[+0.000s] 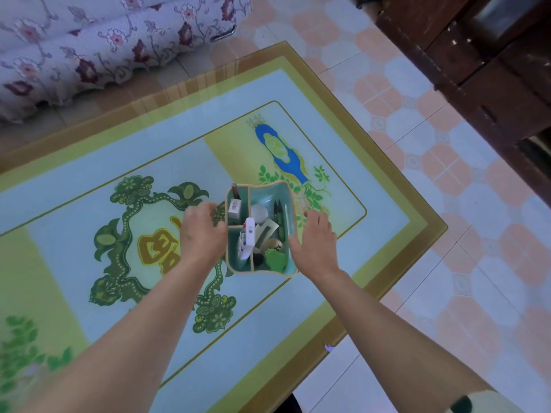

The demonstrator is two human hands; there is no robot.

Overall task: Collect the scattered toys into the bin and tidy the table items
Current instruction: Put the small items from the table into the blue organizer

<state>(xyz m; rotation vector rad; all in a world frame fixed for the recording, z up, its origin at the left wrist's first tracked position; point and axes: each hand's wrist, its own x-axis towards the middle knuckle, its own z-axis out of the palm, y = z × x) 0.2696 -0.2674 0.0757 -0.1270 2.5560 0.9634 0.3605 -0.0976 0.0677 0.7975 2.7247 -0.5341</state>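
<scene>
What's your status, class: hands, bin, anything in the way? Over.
Left hand grips the bin's left wall, right hand its right. Bin upright, small items inside; lifted or resting on table, cannot tell. Nothing seen blocking it.

The worktop (89, 189) has pale blue and yellow-green panels inside an olive-gold border. Left of centre it carries a dark green, dotted floral scroll around a mustard emblem, and above centre a bright blue vase shape among light green leaves. The bin (262, 192) is mint-teal with a tan rim. It holds a white gadget (249, 236) and a bright green leaf-shaped piece (275, 259). On the right, the floor (447, 234) is tiled in peach and whitish octagons. The cloth (89, 40) at upper left is pale lilac with maroon and pink flowers on grey vines. The cabinet (477, 84) at upper right is dark brown.
</scene>
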